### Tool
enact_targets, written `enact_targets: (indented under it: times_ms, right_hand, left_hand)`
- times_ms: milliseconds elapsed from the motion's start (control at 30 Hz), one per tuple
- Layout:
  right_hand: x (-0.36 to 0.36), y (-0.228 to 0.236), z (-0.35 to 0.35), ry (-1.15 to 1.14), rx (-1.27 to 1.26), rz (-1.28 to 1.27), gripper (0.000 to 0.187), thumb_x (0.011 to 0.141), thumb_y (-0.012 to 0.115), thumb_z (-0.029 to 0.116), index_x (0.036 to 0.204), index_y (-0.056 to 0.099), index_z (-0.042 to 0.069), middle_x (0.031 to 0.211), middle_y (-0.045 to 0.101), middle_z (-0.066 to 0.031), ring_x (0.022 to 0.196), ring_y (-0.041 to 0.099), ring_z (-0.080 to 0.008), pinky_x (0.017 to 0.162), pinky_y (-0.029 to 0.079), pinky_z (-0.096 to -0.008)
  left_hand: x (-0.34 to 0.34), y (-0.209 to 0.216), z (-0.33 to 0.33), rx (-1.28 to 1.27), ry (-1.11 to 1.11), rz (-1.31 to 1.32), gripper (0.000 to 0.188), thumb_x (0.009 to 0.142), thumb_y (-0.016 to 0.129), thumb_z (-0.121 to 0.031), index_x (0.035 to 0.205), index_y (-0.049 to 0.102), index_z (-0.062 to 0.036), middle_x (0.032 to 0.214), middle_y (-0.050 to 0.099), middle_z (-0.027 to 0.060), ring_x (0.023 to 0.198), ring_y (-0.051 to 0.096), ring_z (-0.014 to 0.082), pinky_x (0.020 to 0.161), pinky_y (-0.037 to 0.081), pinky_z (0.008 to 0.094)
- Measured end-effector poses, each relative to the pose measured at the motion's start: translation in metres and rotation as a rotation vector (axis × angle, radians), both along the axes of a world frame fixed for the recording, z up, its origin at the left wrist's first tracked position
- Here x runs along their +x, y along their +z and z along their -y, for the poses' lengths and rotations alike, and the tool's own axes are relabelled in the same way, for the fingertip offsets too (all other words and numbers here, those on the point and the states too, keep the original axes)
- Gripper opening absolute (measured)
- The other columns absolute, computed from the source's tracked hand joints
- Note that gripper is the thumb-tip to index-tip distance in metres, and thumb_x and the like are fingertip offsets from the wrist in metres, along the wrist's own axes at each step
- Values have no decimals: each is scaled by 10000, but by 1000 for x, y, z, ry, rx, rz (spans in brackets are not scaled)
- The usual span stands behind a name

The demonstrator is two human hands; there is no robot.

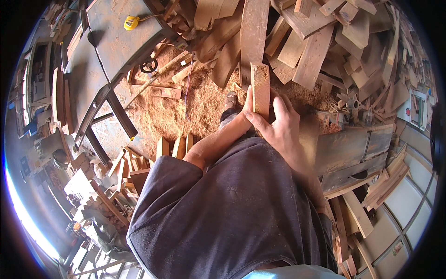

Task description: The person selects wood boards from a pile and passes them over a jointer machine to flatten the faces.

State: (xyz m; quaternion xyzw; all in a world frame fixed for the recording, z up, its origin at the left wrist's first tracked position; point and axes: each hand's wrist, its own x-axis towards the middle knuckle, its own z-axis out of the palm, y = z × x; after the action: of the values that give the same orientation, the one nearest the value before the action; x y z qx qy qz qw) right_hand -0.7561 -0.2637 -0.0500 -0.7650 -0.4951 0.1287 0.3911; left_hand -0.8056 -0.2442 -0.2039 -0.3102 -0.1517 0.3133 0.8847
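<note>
A short, squared wooden block [261, 93] is in front of my body, its rough end grain at the far end. Both hands hold it between them. My left hand [244, 111] presses along its left side, with most of the fingers hidden behind the wood. On the other side, my right hand [283, 122] is curled round the block, its thumb reaching across the near end. Just beyond lies a long plank [254, 35] that leans on the wood pile.
Sawdust [204, 97] covers the floor ahead. A metal machine table [125, 42] stands at the left with a yellow tape measure [131, 23] on it. Offcuts [320, 51] are heaped at the far right. Near my right arm is a grey metal-sided bench [348, 149].
</note>
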Motion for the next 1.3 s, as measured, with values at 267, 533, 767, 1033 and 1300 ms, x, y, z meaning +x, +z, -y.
enact_targets:
  times_ms: [267,533,767,1033,1300]
  right_hand:
    - [5,-1,-2,12,55,-85,610,881,790,437,1222,627,-42,1095,670,-220,917,705,-369,761,573,-401]
    - [7,-4,13,-74,-108,-709,355,1054,597,229,1274,656,-42,1074,691,-77,867,623,-105,764,533,-277]
    - [6,-16,15,-74,-82,-687,346,1045,602,202,1281,645,-47,1179,688,-111,945,657,-139,765,553,-282]
    - [2,-10,11,6,-99,-730,336,1037,580,129,1323,615,-44,1249,663,-109,995,664,-140,793,565,-280]
    - [-5,-27,17,37,-137,-738,332,935,649,85,1247,662,-26,1175,705,-181,957,715,-229,789,570,-332]
  left_hand:
    - [-16,-69,-35,255,-649,-524,705,974,426,-731,1352,617,-168,1306,649,138,1199,609,329,1013,509,529]
    - [-10,-88,-34,296,-637,-610,654,994,452,-652,1344,600,-118,1242,642,150,1128,613,317,943,532,504]
    - [-9,-90,-33,297,-624,-621,619,1002,466,-603,1340,584,-98,1199,636,133,1074,611,296,914,524,479]
    - [-13,-84,-30,277,-593,-631,580,1012,481,-547,1336,567,-74,1150,629,113,1013,609,273,881,515,450]
    - [-43,-77,-36,199,-499,-620,542,1021,497,-492,1332,549,-51,1101,623,94,951,607,249,847,507,422]
